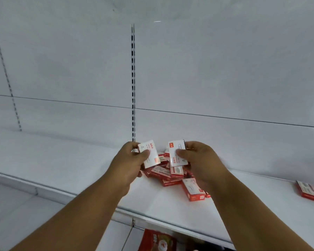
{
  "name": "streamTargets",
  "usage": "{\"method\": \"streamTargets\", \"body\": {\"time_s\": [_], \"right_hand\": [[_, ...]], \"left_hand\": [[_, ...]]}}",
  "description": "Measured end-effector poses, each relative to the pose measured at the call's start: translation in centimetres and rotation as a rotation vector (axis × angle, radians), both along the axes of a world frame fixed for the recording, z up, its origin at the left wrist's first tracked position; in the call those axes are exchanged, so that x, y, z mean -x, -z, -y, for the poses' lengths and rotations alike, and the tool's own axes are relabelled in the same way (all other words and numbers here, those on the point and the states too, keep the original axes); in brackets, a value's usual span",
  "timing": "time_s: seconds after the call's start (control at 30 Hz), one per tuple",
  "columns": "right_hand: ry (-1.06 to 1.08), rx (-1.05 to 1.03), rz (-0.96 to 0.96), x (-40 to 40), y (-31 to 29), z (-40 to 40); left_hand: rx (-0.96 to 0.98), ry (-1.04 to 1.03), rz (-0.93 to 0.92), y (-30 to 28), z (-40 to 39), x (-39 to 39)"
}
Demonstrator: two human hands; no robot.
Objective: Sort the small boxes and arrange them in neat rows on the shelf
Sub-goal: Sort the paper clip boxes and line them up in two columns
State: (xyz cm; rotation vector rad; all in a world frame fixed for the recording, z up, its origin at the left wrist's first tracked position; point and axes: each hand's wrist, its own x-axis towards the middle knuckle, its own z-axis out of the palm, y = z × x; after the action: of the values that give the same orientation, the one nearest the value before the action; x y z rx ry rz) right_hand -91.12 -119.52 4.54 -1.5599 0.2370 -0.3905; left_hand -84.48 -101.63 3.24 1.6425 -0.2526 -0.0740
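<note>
While your left hand (130, 158) pinches one white-faced box (149, 155), thumb on its front & fingers curled behind, your right hand (198, 160) grips a second box (177, 153) the same way, both held up w/ a small gap between them. Directly below & just beyond your two grips, the loose pile of red boxes (169, 173) lies jumbled on the white shelf (62, 160). Well right of your right-hand grip, another red box (308, 193) lies by the frame edge.

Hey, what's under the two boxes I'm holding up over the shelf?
Below the box in the left hand and the box in the right hand lies a jumbled pile of red-and-white boxes on the white shelf. Both hands cover part of the pile.
</note>
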Motion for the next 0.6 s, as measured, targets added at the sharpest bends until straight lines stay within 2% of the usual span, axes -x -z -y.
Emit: {"method": "streamTargets", "body": {"time_s": [0.23,0.33,0.47,0.6], "right_hand": [[0.041,0.349,-0.048,-8.9,-1.6,-5.1],[0.114,0.449,-0.146,-12.5,-1.3,-6.8],[0.244,0.724,-0.259,-17.4,-0.5,-8.3],[0.328,0.875,-0.476,-20.6,0.7,-9.1]], "left_hand": [[-0.29,-0.013,0.128,-0.2,-5.3,-8.8],[-0.426,0.01,0.14,0.2,-5.9,-13.4],[-0.647,0.077,0.225,0.7,-5.4,-18.5],[-0.816,0.176,0.364,1.4,-4.1,-21.5]]}}
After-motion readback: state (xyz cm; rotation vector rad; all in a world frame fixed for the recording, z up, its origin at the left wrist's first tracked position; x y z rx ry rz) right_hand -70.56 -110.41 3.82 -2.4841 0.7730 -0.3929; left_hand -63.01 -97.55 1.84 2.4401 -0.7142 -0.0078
